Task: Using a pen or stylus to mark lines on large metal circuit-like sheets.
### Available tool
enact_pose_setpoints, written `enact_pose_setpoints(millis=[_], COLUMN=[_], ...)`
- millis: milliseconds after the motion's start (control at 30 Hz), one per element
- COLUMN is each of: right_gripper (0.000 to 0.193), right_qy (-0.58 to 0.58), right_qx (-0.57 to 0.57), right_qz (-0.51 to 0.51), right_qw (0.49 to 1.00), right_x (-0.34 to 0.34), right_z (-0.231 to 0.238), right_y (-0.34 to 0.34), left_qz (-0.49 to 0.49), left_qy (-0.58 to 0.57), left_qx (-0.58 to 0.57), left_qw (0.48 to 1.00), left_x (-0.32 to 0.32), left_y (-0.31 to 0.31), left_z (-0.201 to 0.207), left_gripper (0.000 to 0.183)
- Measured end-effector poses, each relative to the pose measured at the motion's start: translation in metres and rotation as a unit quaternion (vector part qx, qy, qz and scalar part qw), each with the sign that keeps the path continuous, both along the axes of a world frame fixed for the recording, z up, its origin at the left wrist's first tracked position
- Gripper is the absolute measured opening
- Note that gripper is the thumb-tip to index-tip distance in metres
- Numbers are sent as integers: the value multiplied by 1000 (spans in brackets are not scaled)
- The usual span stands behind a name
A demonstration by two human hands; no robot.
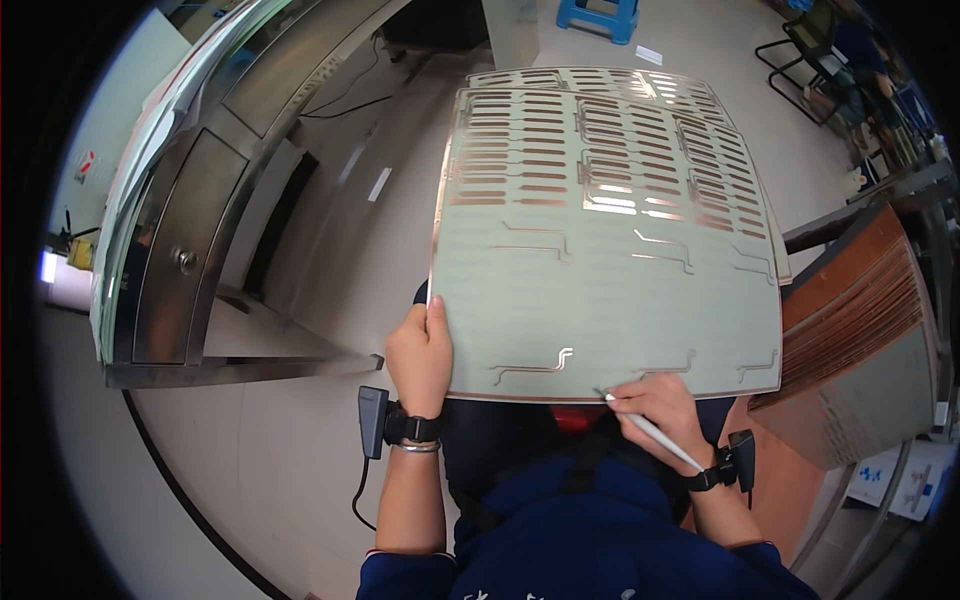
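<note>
A large pale green circuit board panel [610, 310] with copper traces lies across my lap, tilted away from me. Another similar panel [600, 78] shows from beneath it at the far edge and right side. My left hand [420, 355] grips the panel's left edge near its front corner, thumb on top. In my right hand [655, 410] is a slim white pen-shaped tool [662, 440], pinched between the fingers. Its dark tip meets the panel's near edge, right of the middle. Whether the tip touches the surface I cannot tell. Both wrists wear black straps with small devices.
A metal desk [185, 240] with drawers and papers on top stands at the left. On the right, a thick stack of copper-edged panels [860, 340] leans in a rack. A blue stool [600, 18] and a black chair [810, 60] stand farther off. A cable lies under the desk.
</note>
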State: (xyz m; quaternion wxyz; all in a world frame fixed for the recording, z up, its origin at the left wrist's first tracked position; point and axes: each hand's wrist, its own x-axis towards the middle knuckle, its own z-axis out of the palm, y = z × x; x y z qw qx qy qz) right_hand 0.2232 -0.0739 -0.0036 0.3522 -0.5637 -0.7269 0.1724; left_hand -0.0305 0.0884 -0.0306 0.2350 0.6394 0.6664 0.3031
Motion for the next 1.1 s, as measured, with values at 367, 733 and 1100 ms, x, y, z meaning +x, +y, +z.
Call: enact_pose_setpoints(millis=[367, 733, 1100], right_gripper=[23, 27, 23], right_qy=[19, -8, 10], right_qx=[-6, 22, 37], right_qz=[71, 63, -135], right_qw=[997, 998, 990], right_x=[-37, -40, 2], right_z=[2, 0, -1], right_y=[25, 29, 19], left_qz=[-4, -4, -9], left_qy=[5, -1, -38], left_qx=[7, -5, 11], left_qw=[1000, 1000, 999], left_x=[-3, -2, -7], left_y=[0, -2, -2], left_z=[-2, -4, -8], left_gripper=[46, 46, 45])
